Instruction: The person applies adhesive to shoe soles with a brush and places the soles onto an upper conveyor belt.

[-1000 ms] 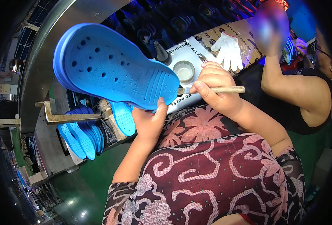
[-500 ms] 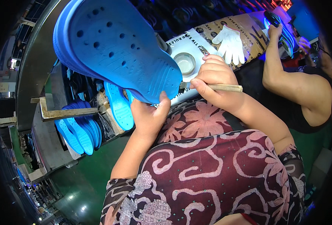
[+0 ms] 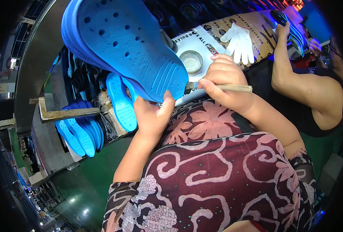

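Observation:
My left hand (image 3: 153, 114) is closed on the narrow end of a blue shoe sole (image 3: 140, 58) with round holes and grooves; layered edges suggest more than one sole. Its thumb lies on the upper face, and the fingers are hidden underneath. In my right hand (image 3: 227, 85) is a flat brush with a pale wooden handle (image 3: 237, 88). The bristles meet the sole's right edge, beside the thumb. Just beyond the right hand is a small metallic tool (image 3: 211, 49); whether the fingers hold it I cannot tell. A round glass bowl (image 3: 201, 63) stands behind the brush.
The bowl stands on a white printed sheet (image 3: 204, 38). A white glove (image 3: 239, 44) lies on brown printed cardboard (image 3: 261, 31). More blue soles (image 3: 80, 135) hang at lower left near a wooden bar (image 3: 69, 114). At right, another person's arm (image 3: 309, 85) reaches toward blue footwear.
The wide end of the sole has shifted up and slightly right in the picture. Both hands keep their grips, and the brush stays at the sole's edge.

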Available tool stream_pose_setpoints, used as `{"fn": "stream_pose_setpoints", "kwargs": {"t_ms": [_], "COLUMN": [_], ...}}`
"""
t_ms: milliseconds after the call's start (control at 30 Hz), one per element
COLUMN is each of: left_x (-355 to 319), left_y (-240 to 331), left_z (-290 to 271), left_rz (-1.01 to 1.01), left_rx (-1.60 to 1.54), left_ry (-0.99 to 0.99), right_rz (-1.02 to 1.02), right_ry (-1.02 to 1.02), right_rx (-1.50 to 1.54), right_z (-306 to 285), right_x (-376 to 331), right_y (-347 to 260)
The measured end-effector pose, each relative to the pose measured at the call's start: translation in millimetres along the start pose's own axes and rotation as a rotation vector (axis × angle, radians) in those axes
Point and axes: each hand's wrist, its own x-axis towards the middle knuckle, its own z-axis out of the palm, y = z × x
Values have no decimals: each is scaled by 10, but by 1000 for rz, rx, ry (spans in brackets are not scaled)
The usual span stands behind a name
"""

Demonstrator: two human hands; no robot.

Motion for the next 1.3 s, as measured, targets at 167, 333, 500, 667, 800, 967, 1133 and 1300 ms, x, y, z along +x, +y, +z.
{"fn": "stream_pose_setpoints", "kwargs": {"t_ms": [167, 333, 500, 667, 800, 967, 1133, 1300], "left_x": [1, 19, 27, 46, 62, 60, 78, 72], "left_y": [-15, -26, -55, -80, -42, -54, -9, -77], "left_z": [20, 29, 79, 107, 97, 87, 98, 39], "left_rz": [81, 119, 129, 179, 187, 94, 155, 210], "left_rx": [-11, 38, -5, 0, -10, -92, -62, -12], "left_ry": [-16, -16, 27, 51, 63, 72, 55, 18], "right_rz": [45, -33, 36, 3, -6, 94, 53, 130], "right_ry": [36, -19, -38, 14, -61, 21, 2, -7], "right_rx": [-19, -5, -12, 8, -13, 135, 77, 108], "right_z": [-54, 2, -103, -44, -54, -80, -18, -78], "right_x": [-36, -42, -101, -61, -84, -93, -62, -109], "right_y": [33, -22, -17, -27, -39, -42, -42, -8]}}
